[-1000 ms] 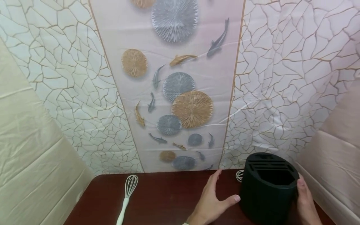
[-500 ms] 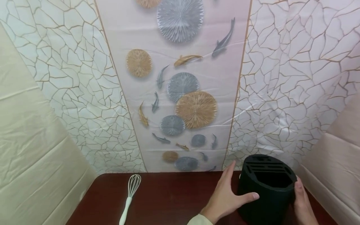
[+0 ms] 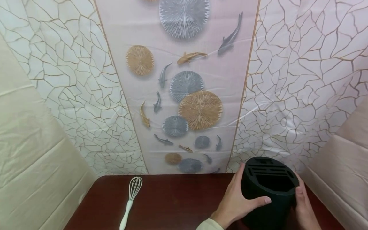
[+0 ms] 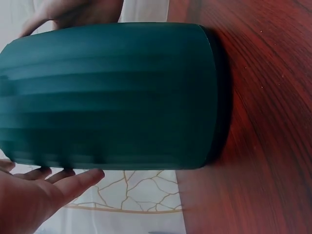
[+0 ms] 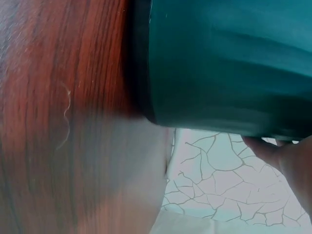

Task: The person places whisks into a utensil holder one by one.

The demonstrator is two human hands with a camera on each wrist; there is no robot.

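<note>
A dark green, round knife block [image 3: 267,210] stands at the right of the table, with slots and one large opening in its top. My left hand [image 3: 233,201] grips its left side, thumb across the front and fingers toward the back. On the opposite side, my right hand [image 3: 306,207] holds the block near its upper rim. In the left wrist view, the fingers of my left hand [image 4: 34,200] lie against the ribbed wall. The right wrist view shows the block's base close to the tabletop; whether it touches cannot be told. Part of my right hand [image 5: 295,168] is cut off there.
A whisk [image 3: 126,214] with a pale handle lies at the left of the dark red wooden table [image 3: 172,204]. Patterned cloth [image 3: 201,108] hangs behind the table, and plain beige padded cloth [image 3: 345,166] borders the right side.
My left hand has moved right and closed onto the knife block. The block has shifted slightly left in the head view. A second whisk's wire head behind it is now hidden.
</note>
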